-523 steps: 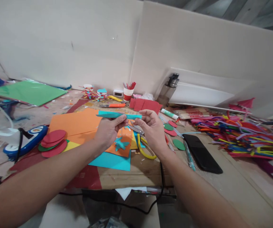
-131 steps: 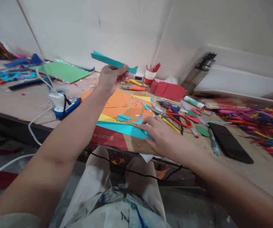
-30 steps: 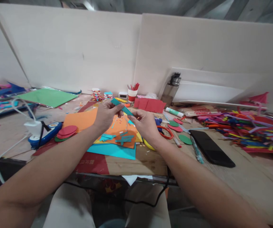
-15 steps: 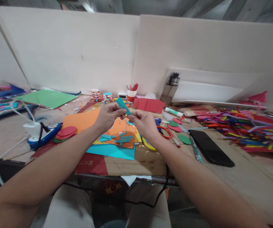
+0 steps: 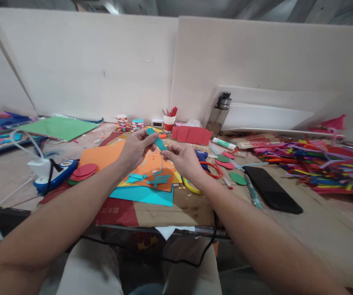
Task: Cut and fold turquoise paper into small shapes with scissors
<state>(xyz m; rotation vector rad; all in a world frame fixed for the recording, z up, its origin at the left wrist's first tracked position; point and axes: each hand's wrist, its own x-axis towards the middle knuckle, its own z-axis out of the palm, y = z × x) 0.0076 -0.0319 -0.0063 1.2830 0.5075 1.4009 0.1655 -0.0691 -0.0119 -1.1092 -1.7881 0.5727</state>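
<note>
Both of my hands are raised over the desk and pinch one folded teal paper strip (image 5: 157, 140). My left hand (image 5: 135, 148) grips its upper left end between thumb and fingers. My right hand (image 5: 181, 159) pinches its lower right end. Below the hands lie orange paper (image 5: 105, 154), a teal sheet (image 5: 145, 195) and small teal cut pieces (image 5: 159, 179).
Red and green paper discs (image 5: 83, 171) lie left beside a blue device with a white cable (image 5: 53, 174). Red-handled scissors (image 5: 210, 169), a glue stick (image 5: 224, 144), a black phone (image 5: 268, 189) and a heap of coloured pipe cleaners (image 5: 317, 168) lie right. A cup, a bottle and red paper (image 5: 192, 134) stand behind.
Over the last second my hands have drawn closer together on the teal strip, which looks shorter. Four seconds ago my left hand alone held it high as a long strip.
</note>
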